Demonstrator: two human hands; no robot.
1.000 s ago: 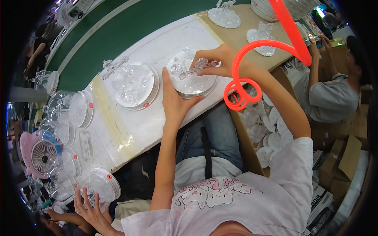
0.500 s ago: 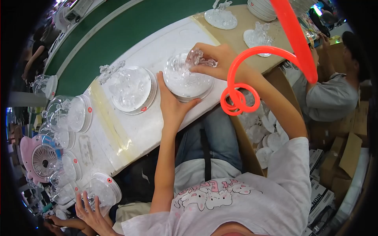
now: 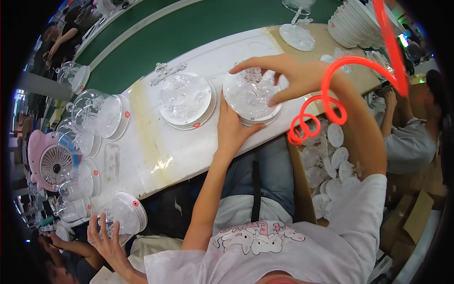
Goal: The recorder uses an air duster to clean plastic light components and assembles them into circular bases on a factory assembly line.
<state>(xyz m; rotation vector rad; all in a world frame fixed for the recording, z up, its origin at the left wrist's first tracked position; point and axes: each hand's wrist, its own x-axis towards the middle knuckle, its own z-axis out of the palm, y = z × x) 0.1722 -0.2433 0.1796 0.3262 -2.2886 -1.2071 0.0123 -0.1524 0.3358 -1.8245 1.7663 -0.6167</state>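
Observation:
A white round base (image 3: 253, 108) with a clear plastic ornament (image 3: 249, 80) on its top lies on the white bench. My left hand (image 3: 230, 130) cups the base's near left side, its thumb along the front edge and its fingers on the left rim. Over the right part of the base, my right hand (image 3: 295, 78) is open, thumb and fingers spread apart above the clear piece. To the left sits a second white round base (image 3: 187, 102) with clear pieces on it. A branching clear plastic piece (image 3: 166, 72) lies just behind that one.
A co-worker's hand (image 3: 108, 241) touches a domed base (image 3: 128, 213) at lower left. Several domed bases line the left side, near a pink fan (image 3: 40, 161). White bases are stacked (image 3: 347, 23) at far right. A red coiled hose (image 3: 331, 80) hangs beside my right arm.
My right hand has let go of the clear piece and spread its fingers above it. My left hand stays at the base. The whole view has shifted, with the bench now farther right.

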